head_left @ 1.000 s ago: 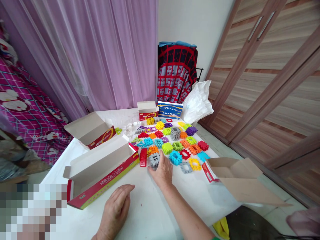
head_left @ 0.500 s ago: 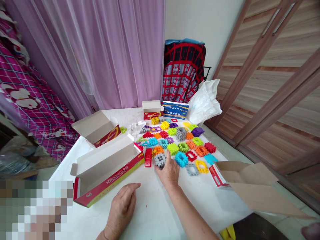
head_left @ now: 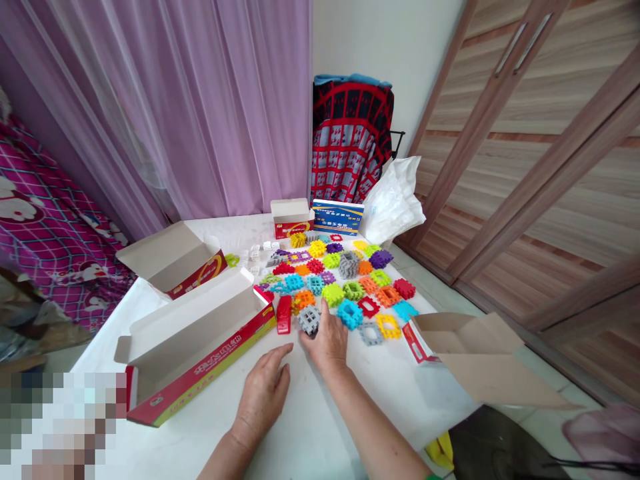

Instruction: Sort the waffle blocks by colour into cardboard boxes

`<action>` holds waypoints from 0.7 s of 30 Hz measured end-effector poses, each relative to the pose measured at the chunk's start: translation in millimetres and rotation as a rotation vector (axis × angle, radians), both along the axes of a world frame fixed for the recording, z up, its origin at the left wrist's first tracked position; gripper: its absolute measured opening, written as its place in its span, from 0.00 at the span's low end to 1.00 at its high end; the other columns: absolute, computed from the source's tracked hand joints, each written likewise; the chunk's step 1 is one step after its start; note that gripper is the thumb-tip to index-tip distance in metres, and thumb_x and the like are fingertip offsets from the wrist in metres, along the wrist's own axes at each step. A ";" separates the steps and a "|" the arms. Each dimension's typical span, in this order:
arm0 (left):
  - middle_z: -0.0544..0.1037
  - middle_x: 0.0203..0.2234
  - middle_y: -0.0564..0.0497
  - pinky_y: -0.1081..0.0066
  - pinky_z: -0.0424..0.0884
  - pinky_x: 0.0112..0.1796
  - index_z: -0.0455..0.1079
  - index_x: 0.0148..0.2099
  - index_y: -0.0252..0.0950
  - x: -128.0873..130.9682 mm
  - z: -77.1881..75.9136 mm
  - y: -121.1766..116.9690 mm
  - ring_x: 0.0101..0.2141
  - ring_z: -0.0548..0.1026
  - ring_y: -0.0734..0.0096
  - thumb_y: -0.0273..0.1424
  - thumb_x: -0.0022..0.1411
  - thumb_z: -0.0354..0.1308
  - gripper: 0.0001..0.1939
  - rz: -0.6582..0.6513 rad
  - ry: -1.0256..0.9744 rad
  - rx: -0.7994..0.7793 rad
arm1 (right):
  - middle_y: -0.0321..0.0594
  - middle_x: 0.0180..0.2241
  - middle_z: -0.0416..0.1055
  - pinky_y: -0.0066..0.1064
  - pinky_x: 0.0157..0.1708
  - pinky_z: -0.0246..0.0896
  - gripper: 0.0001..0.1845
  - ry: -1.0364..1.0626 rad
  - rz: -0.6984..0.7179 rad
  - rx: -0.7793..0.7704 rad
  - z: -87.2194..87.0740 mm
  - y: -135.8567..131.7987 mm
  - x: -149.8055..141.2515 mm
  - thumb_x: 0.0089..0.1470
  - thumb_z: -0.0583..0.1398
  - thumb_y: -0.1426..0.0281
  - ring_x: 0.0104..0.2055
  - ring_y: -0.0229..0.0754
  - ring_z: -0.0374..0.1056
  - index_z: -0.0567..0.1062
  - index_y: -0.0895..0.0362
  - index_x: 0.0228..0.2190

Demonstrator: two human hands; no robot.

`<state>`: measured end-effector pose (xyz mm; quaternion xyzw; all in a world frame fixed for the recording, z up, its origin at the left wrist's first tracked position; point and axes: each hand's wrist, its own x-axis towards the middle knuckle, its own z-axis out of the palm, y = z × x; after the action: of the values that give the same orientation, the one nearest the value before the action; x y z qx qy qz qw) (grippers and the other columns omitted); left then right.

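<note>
Many coloured plastic interlocking blocks (head_left: 345, 280) are spread over the far half of a white table (head_left: 310, 427). My right hand (head_left: 327, 340) rests at the near edge of the spread, its fingers closed around a grey block (head_left: 309, 320). A red block (head_left: 285, 314) lies just left of the grey one. My left hand (head_left: 265, 393) lies flat and open on the table, fingertips reaching toward the grey block but apart from it, holding nothing.
A long open red carton (head_left: 195, 347) lies at the left, another open red carton (head_left: 173, 260) behind it. Small boxes (head_left: 320, 217) and a white plastic bag (head_left: 393, 200) stand at the back. An open brown cardboard box (head_left: 475, 360) overhangs the right edge.
My left hand has slid forward and to the right, close to my right hand. My right hand stays on the grey block.
</note>
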<state>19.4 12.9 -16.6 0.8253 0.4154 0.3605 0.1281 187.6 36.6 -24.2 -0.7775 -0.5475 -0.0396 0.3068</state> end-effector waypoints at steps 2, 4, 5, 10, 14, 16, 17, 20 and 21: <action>0.80 0.42 0.47 0.69 0.77 0.42 0.69 0.51 0.39 -0.6 1.8 -2.5 0.42 0.79 0.68 0.25 0.62 0.50 0.17 -0.007 -0.018 0.011 | 0.48 0.38 0.74 0.40 0.43 0.52 0.43 -0.005 -0.004 -0.012 0.0 1.8 1.2 0.48 0.63 0.61 0.43 0.54 0.66 0.56 0.61 0.62; 0.80 0.42 0.47 0.69 0.77 0.42 0.68 0.52 0.39 -8.8 9.7 -7.5 0.42 0.79 0.68 0.25 0.63 0.50 0.17 -0.012 -0.026 0.054 | 0.48 0.38 0.74 0.40 0.42 0.53 0.43 -0.013 -0.007 -0.031 -1.0 3.5 2.8 0.47 0.63 0.61 0.43 0.54 0.66 0.56 0.61 0.61; 0.80 0.42 0.47 0.69 0.77 0.42 0.68 0.53 0.40 -15.1 16.2 -10.2 0.42 0.79 0.68 0.26 0.63 0.51 0.16 -0.009 -0.026 0.079 | 0.48 0.38 0.74 0.39 0.41 0.53 0.44 -0.016 -0.006 -0.038 -1.7 4.1 3.6 0.46 0.63 0.62 0.43 0.54 0.66 0.57 0.61 0.61; 0.80 0.42 0.48 0.66 0.77 0.43 0.68 0.52 0.42 -48.6 54.6 -17.4 0.41 0.79 0.66 0.31 0.64 0.52 0.14 0.128 -0.027 0.105 | 0.48 0.38 0.74 0.38 0.40 0.54 0.43 -0.027 -0.007 -0.026 -3.7 4.9 5.5 0.45 0.63 0.63 0.42 0.53 0.66 0.59 0.61 0.60; 0.80 0.44 0.49 0.69 0.78 0.36 0.67 0.53 0.43 -49.7 55.0 -18.4 0.40 0.80 0.66 0.32 0.64 0.52 0.15 0.120 -0.049 -0.006 | 0.47 0.37 0.74 0.38 0.40 0.55 0.41 -0.020 0.007 -0.002 -4.7 3.8 6.0 0.46 0.62 0.62 0.41 0.53 0.67 0.59 0.62 0.60; 0.80 0.44 0.48 0.72 0.78 0.34 0.67 0.54 0.42 -41.7 45.8 -20.0 0.40 0.80 0.67 0.32 0.64 0.52 0.16 0.078 -0.058 -0.030 | 0.47 0.37 0.74 0.38 0.41 0.56 0.41 -0.012 0.013 0.007 -6.5 2.8 6.7 0.46 0.62 0.62 0.41 0.52 0.67 0.60 0.62 0.60; 0.80 0.44 0.47 0.72 0.78 0.33 0.67 0.54 0.42 -37.3 42.3 -21.1 0.40 0.80 0.67 0.32 0.64 0.51 0.16 0.064 -0.055 -0.024 | 0.47 0.37 0.74 0.38 0.41 0.56 0.41 -0.010 0.017 0.015 -7.9 2.0 7.3 0.46 0.62 0.63 0.41 0.52 0.67 0.60 0.61 0.60; 0.80 0.44 0.47 0.71 0.78 0.36 0.66 0.55 0.42 -32.0 46.3 -23.4 0.41 0.80 0.67 0.32 0.64 0.51 0.17 0.053 -0.007 0.077 | 0.47 0.38 0.74 0.38 0.42 0.58 0.41 -0.006 0.037 0.049 -12.5 -1.0 9.9 0.45 0.62 0.64 0.40 0.51 0.68 0.60 0.62 0.59; 0.80 0.44 0.47 0.70 0.77 0.39 0.66 0.55 0.42 -35.5 53.1 -22.7 0.42 0.79 0.66 0.32 0.65 0.51 0.17 0.059 0.026 0.130 | 0.47 0.38 0.74 0.38 0.42 0.58 0.40 -0.001 0.045 0.060 -13.4 -2.4 10.8 0.45 0.61 0.64 0.41 0.51 0.68 0.60 0.63 0.59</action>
<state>-16.1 -9.8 36.5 0.8240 0.4167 0.3795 0.0581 198.4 34.2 -37.7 -0.7555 -0.5635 -0.0493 0.3305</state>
